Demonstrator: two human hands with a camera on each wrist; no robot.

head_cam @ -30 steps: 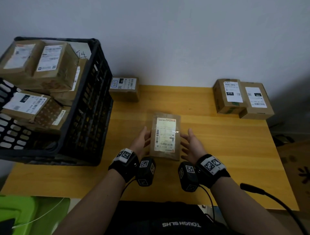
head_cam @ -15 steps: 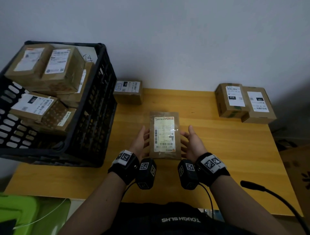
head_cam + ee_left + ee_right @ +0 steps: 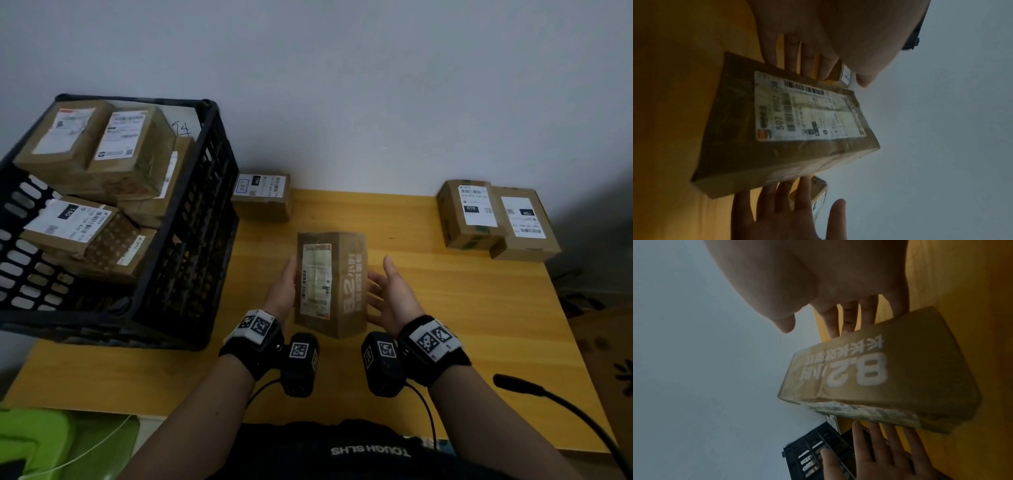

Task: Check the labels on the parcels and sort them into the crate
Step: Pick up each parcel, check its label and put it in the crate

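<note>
A brown parcel (image 3: pixel 330 284) hangs just above the wooden table (image 3: pixel 445 308) between my two hands. It is tipped leftwards, so its white label (image 3: pixel 317 279) faces up-left and a side printed "8.2" (image 3: pixel 859 371) faces my right hand. My left hand (image 3: pixel 282 291) lies along its left edge with straight fingers (image 3: pixel 793 53) reaching beneath it. My right hand (image 3: pixel 390 294) is spread at the right side, and its straight fingers (image 3: pixel 849 318) touch the parcel's lower edge. A black crate (image 3: pixel 191 240) at the left holds several labelled parcels (image 3: pixel 133 144).
One labelled parcel (image 3: pixel 262 195) sits at the table's back beside the crate. Two more parcels (image 3: pixel 471 214) (image 3: pixel 524 222) stand together at the back right by the wall. A black gooseneck cable (image 3: pixel 520 385) rises at the front right. A green object (image 3: pixel 41 442) lies below the table's left.
The parcel has rolled to the left, so its printed right side now shows. My right thumb has come away from its edge. Both hands stay in the same spot.
</note>
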